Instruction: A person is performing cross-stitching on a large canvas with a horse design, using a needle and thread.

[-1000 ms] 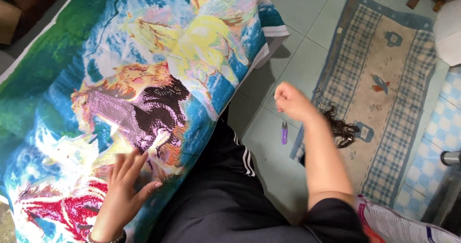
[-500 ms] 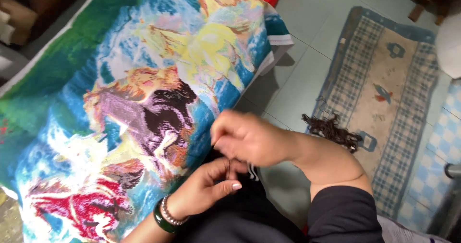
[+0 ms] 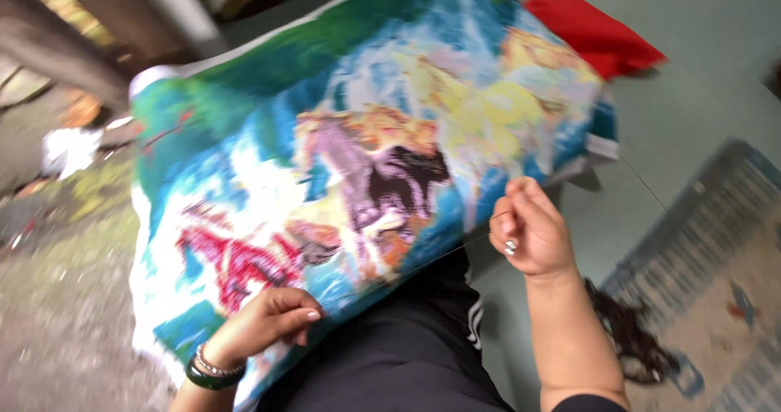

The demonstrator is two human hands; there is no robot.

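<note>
A large, colourful embroidered cloth (image 3: 350, 160) with horse figures lies spread over my lap and the floor. My left hand (image 3: 272, 318) rests with curled fingers on the cloth's near edge, a green bangle and a bead bracelet on its wrist. To the right of the cloth, my right hand (image 3: 529, 229) is raised with its fingers pinched on a needle, and a thin dark thread (image 3: 423, 259) runs taut from it down to the cloth. My black trousers (image 3: 407, 355) show between the two arms.
A checked mat (image 3: 716, 257) lies on the pale tiled floor at the right, with a dark tangle of thread (image 3: 630, 339) at its near edge. A red cloth (image 3: 594, 30) sticks out behind the embroidery. Rough ground and clutter lie at the left.
My hands were together at the cloth's edge; now the right hand has pulled up and to the right, drawing the thread taut. The left hand stays at the cloth. The view has swung left.
</note>
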